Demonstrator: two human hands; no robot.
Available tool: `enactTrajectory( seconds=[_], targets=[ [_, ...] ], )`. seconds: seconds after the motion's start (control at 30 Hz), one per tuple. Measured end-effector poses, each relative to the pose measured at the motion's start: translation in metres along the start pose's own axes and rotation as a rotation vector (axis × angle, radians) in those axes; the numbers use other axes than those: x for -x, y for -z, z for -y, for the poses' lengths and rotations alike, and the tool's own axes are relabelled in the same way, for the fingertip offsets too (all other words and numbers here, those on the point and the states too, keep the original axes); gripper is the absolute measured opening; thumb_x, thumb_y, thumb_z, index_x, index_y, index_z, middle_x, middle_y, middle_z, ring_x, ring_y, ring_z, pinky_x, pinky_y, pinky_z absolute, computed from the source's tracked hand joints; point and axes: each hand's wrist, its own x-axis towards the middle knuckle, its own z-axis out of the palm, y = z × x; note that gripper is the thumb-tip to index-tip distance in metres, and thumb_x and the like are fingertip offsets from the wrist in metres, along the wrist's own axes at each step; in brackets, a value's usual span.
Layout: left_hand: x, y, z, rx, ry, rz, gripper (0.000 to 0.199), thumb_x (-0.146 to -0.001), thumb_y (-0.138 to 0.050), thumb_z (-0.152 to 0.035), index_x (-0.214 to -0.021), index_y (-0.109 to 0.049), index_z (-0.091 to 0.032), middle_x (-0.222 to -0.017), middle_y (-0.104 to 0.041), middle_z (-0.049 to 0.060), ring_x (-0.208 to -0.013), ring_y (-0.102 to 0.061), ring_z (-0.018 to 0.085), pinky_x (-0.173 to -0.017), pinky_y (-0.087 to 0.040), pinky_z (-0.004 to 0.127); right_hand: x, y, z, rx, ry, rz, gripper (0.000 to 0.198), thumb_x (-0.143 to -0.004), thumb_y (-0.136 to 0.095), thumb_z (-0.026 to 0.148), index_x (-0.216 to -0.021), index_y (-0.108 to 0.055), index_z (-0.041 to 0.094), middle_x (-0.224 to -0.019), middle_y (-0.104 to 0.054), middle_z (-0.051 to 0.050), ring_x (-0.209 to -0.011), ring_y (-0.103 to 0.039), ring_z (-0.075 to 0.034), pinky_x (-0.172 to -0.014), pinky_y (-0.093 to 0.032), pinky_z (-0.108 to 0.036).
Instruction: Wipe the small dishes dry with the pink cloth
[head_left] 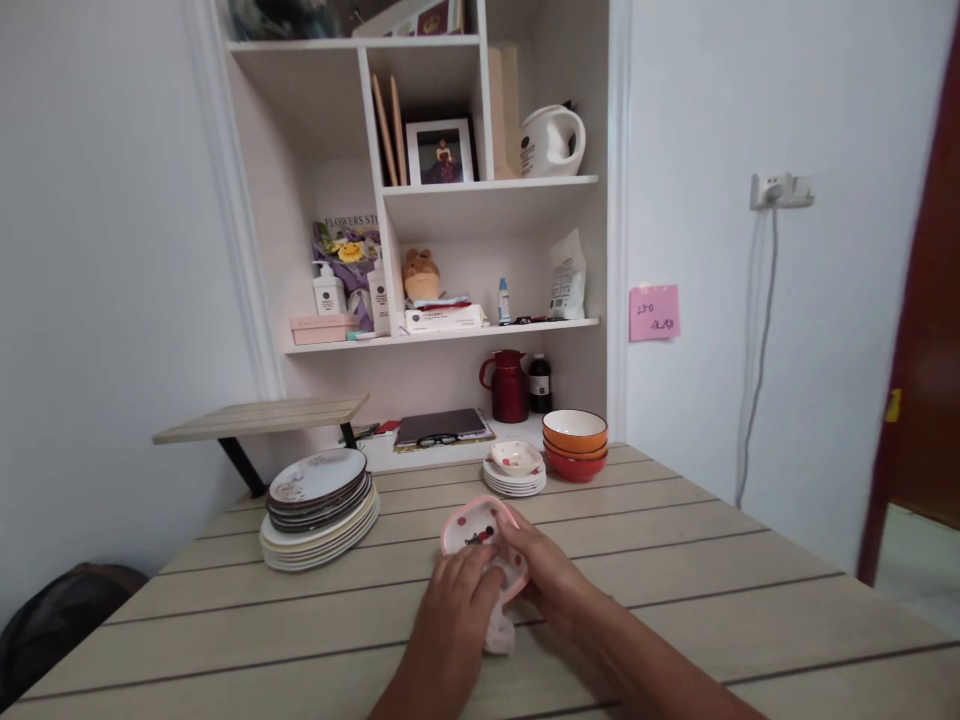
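Observation:
A small pink-rimmed dish (459, 527) with red dots and a dark figure on its white inside is held tilted above the table. My right hand (551, 575) grips its right edge, thumb over the rim. Bunched in my left hand (459, 605) is a white cloth or tissue (500, 632), pressed to the inside of the dish; its lower end hangs out below the fingers. Just beyond the dish, a small patterned bowl (516, 457) rests on a stack of small white plates (514, 484).
Orange and red bowls (575, 445) are stacked at the back right. A tall pile of plates (319, 510) stands at left, near a raised wooden stand (262, 415). A red thermos jug (510, 387) and a dark laptop or folder (441, 427) sit at the back, below the shelves.

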Motion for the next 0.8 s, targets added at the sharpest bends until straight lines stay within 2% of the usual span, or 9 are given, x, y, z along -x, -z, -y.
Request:
enactTrajectory(
  seconds=[0.13,0.23,0.33,0.43,0.53,0.6,0.67,0.8],
  targets=[
    [-0.004,0.009,-0.003,0.048,-0.004,0.133,0.018,-0.09,-0.057,-0.015,-0.107,-0.06,-0.02,-0.107,-0.063,0.003,-0.1,-0.057,0.017,-0.09,-0.048,0.033,0.002,0.006,0.007,0.093,-0.043,0.063,0.045,-0.081,-0.063,0.054,-0.116,-0.06,0.026,-0.075,-0.066,-0.001,-0.051,-0.059,-0.013,-0.039,-0.044,-0.021],
    [-0.005,0.013,0.001,-0.023,-0.105,0.186,0.016,-0.09,-0.059,-0.02,-0.106,-0.059,-0.023,-0.101,-0.062,0.0,-0.094,-0.056,0.016,-0.088,-0.046,0.032,0.004,0.012,0.014,0.164,-0.132,0.154,0.047,-0.081,-0.063,0.053,-0.118,-0.058,0.024,-0.075,-0.068,-0.002,-0.051,-0.06,-0.015,-0.038,-0.045,-0.022],
    [-0.003,0.013,0.006,-0.093,-0.19,0.125,0.016,-0.092,-0.055,-0.02,-0.108,-0.058,-0.022,-0.104,-0.061,0.003,-0.092,-0.057,0.017,-0.088,-0.045,0.034,0.003,0.019,0.013,0.073,-0.226,0.212,0.048,-0.082,-0.062,0.055,-0.115,-0.059,0.02,-0.083,-0.071,-0.006,-0.06,-0.065,-0.018,-0.048,-0.051,-0.028],
    [0.0,0.011,0.009,-0.168,-0.141,0.046,0.02,-0.094,-0.047,-0.016,-0.111,-0.058,-0.021,-0.108,-0.062,0.007,-0.094,-0.058,0.018,-0.09,-0.046,0.037,0.001,0.023,0.006,-0.103,-0.282,0.264,0.051,-0.084,-0.058,0.059,-0.11,-0.063,0.015,-0.087,-0.072,-0.008,-0.069,-0.067,-0.016,-0.063,-0.053,-0.028],
    [-0.001,0.01,0.009,-0.236,-0.095,0.022,0.028,-0.095,-0.043,-0.014,-0.118,-0.056,-0.021,-0.109,-0.063,0.008,-0.095,-0.059,0.019,-0.088,-0.048,0.039,0.001,0.017,0.0,-0.209,-0.228,0.312,0.051,-0.081,-0.066,0.052,-0.121,-0.059,0.021,-0.093,-0.074,-0.007,-0.077,-0.068,-0.016,-0.074,-0.051,-0.027],
    [-0.002,0.01,0.008,-0.262,-0.107,0.006,0.029,-0.095,-0.043,-0.013,-0.119,-0.057,-0.02,-0.109,-0.063,0.008,-0.096,-0.059,0.02,-0.085,-0.05,0.038,0.003,0.009,-0.003,-0.216,-0.141,0.314,0.059,-0.077,-0.074,0.042,-0.13,-0.053,0.025,-0.106,-0.073,-0.007,-0.091,-0.068,-0.018,-0.085,-0.049,-0.031],
    [-0.003,0.01,0.007,-0.281,-0.137,-0.019,0.028,-0.095,-0.043,-0.012,-0.117,-0.058,-0.018,-0.11,-0.064,0.009,-0.096,-0.059,0.021,-0.083,-0.05,0.038,0.005,0.001,-0.005,-0.213,-0.044,0.283,0.063,-0.074,-0.078,0.035,-0.131,-0.053,0.024,-0.111,-0.072,-0.008,-0.101,-0.067,-0.022,-0.095,-0.045,-0.036],
    [-0.003,0.011,0.005,-0.282,-0.184,-0.01,0.03,-0.096,-0.041,-0.014,-0.121,-0.057,-0.017,-0.115,-0.062,0.01,-0.101,-0.058,0.022,-0.085,-0.049,0.038,0.004,-0.011,-0.01,-0.23,0.04,0.172,0.052,-0.077,-0.073,0.048,-0.117,-0.061,0.017,-0.102,-0.074,-0.01,-0.099,-0.067,-0.023,-0.098,-0.044,-0.038]
  ],
)
